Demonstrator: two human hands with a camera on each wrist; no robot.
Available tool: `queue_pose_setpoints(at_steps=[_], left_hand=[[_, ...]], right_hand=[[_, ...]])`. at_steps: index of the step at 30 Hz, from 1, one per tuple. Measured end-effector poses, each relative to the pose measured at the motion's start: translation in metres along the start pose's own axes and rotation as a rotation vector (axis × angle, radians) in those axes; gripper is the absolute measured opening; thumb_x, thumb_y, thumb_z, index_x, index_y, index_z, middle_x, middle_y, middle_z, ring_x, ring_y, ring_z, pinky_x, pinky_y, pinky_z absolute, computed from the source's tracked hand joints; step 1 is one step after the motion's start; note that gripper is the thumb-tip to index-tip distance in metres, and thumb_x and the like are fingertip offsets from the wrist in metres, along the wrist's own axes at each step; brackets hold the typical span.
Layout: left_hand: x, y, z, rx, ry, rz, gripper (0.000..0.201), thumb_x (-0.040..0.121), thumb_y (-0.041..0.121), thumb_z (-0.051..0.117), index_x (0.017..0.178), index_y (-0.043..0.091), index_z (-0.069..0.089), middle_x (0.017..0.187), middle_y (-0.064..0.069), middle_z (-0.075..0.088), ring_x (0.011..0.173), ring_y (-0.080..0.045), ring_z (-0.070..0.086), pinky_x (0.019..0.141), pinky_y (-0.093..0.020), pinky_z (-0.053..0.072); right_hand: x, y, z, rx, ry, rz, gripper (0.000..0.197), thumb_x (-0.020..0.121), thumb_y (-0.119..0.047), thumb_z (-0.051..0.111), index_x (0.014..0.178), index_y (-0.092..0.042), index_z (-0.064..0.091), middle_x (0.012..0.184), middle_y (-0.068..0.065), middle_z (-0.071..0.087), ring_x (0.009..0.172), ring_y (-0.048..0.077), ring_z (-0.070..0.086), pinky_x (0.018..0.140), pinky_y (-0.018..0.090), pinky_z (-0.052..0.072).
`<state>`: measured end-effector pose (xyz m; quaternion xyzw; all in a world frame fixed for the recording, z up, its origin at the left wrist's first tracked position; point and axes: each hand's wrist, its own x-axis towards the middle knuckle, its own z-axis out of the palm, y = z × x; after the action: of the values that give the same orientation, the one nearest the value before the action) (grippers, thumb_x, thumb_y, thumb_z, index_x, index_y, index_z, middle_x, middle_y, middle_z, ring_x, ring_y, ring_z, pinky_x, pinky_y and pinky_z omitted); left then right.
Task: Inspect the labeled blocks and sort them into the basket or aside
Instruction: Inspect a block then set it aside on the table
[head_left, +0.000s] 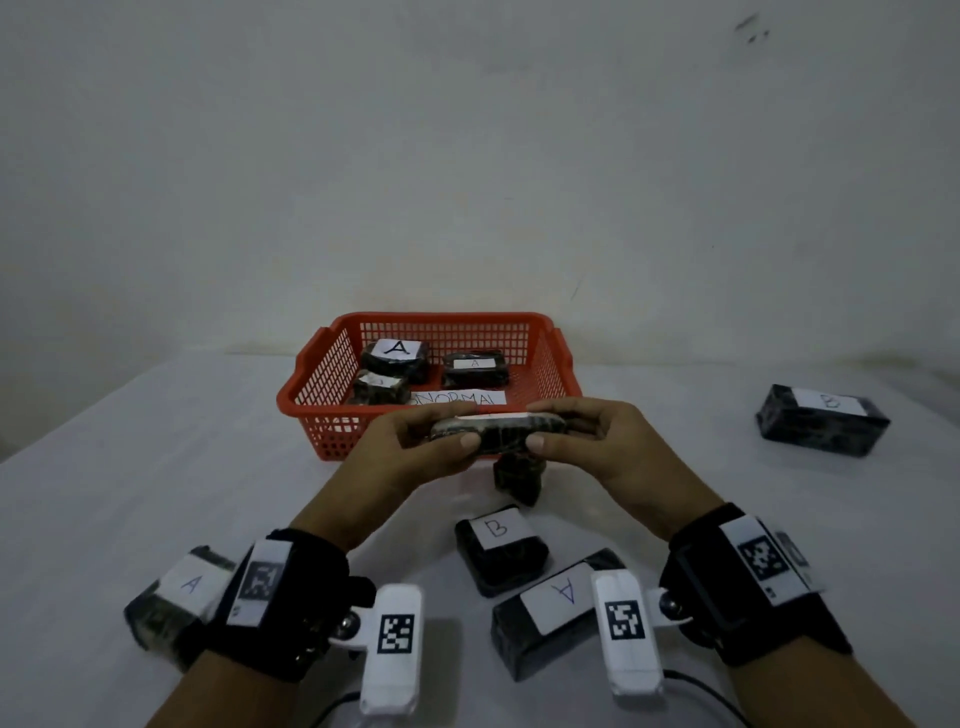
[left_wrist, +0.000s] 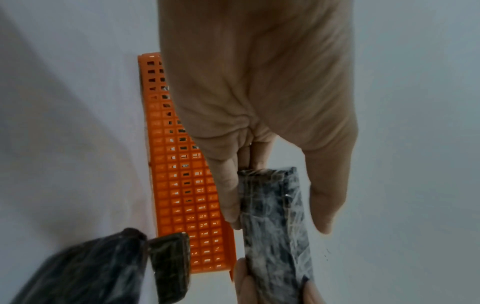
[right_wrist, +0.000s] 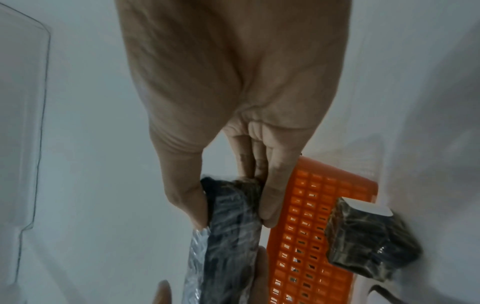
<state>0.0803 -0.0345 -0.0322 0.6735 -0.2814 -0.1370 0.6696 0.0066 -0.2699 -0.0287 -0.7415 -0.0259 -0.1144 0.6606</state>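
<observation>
White table (head_left: 156, 467); block (head_left: 498, 431) crosswise between both hands, label up

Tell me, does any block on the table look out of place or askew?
One small block by the basket stands tilted on a corner, not flat like the others. Its label cannot be read. Both hands hold another block above it.

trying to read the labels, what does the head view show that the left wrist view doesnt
Only the head view shows labels: three blocks inside the basket, two visibly marked A, a B block far right, and the right hand. Only the left wrist view shows the held block's wrapped underside close up. Both show the left hand holding that block before the orange basket.
</observation>
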Motion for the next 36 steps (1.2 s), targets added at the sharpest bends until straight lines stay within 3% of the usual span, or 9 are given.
queue_pose_setpoints(at_steps=[7,10,12,17,20,26,30,33,36], left_hand=[[-0.006,-0.005,0.0,0.115,0.06,0.064,0.037,0.084,0.01,0.077,0.121,0.011,0.072,0.113,-0.004,0.077,0.109,-0.02,0.072,0.099,-0.036,0.057],[-0.009,-0.006,0.002,0.069,0.005,0.049,0.041,0.083,0.023,0.081,0.122,0.015,0.072,0.118,-0.007,0.075,0.114,-0.026,0.07,0.103,-0.046,0.054],[-0.009,-0.005,0.004,0.052,-0.009,0.052,0.045,0.081,0.028,0.082,0.123,0.015,0.072,0.12,-0.008,0.074,0.116,-0.027,0.069,0.103,-0.047,0.053],[-0.011,0.0,0.003,0.087,0.033,0.078,0.046,0.08,0.025,0.075,0.124,0.011,0.07,0.116,-0.005,0.076,0.111,-0.022,0.072,0.099,-0.039,0.057],[-0.012,-0.001,0.0,0.062,0.011,0.039,0.047,0.083,0.026,0.079,0.128,0.014,0.068,0.122,-0.005,0.074,0.115,-0.021,0.07,0.103,-0.043,0.053],[-0.012,-0.001,0.006,0.157,0.053,0.097,0.045,0.084,0.013,0.076,0.128,0.011,0.067,0.117,-0.003,0.076,0.109,-0.015,0.072,0.101,-0.033,0.055],[-0.013,0.002,0.01,0.119,-0.007,0.087,0.059,0.075,0.024,0.079,0.131,0.014,0.064,0.122,-0.002,0.074,0.115,-0.015,0.07,0.098,-0.03,0.056],[-0.013,0.004,0.011,0.142,0.027,0.126,0.055,0.075,0.022,0.078,0.128,0.013,0.067,0.117,0.0,0.076,0.111,-0.011,0.072,0.091,-0.02,0.057],[-0.013,0.003,0.009,0.147,0.031,0.127,0.054,0.075,0.023,0.079,0.127,0.014,0.067,0.117,0.0,0.076,0.111,-0.012,0.071,0.094,-0.023,0.057]], right_hand=[[-0.003,0.002,0.012,-0.033,-0.051,0.0,0.041,0.08,-0.012,0.085,0.12,-0.009,0.073,0.114,0.01,0.078,0.107,0.02,0.075,0.096,0.032,0.06],[-0.003,0.0,0.014,-0.084,-0.016,-0.051,0.035,0.08,-0.018,0.086,0.112,-0.008,0.078,0.106,0.01,0.079,0.099,0.018,0.076,0.086,0.024,0.06],[-0.003,-0.001,0.013,-0.098,-0.01,-0.07,0.034,0.08,-0.017,0.086,0.111,-0.008,0.078,0.106,0.01,0.079,0.097,0.016,0.076,0.083,0.019,0.059],[-0.002,0.001,0.008,-0.004,-0.082,-0.032,0.052,0.073,-0.019,0.086,0.122,-0.007,0.073,0.116,0.012,0.077,0.11,0.023,0.075,0.098,0.034,0.059],[-0.002,0.003,0.003,0.005,-0.066,-0.023,0.044,0.081,-0.009,0.082,0.123,-0.005,0.071,0.116,0.013,0.078,0.111,0.025,0.075,0.101,0.037,0.058],[-0.001,0.005,0.008,0.025,-0.079,-0.001,0.042,0.081,-0.005,0.082,0.121,-0.003,0.072,0.119,0.018,0.075,0.112,0.031,0.073,0.104,0.045,0.057],[-0.003,0.003,0.014,-0.037,-0.053,-0.036,0.041,0.08,-0.014,0.086,0.118,-0.003,0.074,0.114,0.015,0.077,0.107,0.028,0.075,0.1,0.041,0.059],[-0.003,0.001,0.014,-0.047,-0.059,-0.039,0.043,0.08,-0.01,0.086,0.12,-0.004,0.072,0.116,0.015,0.076,0.108,0.027,0.075,0.098,0.038,0.06],[-0.003,0.0,0.013,-0.054,-0.055,-0.046,0.049,0.077,-0.007,0.087,0.123,-0.005,0.07,0.118,0.013,0.075,0.11,0.025,0.074,0.099,0.039,0.059]])
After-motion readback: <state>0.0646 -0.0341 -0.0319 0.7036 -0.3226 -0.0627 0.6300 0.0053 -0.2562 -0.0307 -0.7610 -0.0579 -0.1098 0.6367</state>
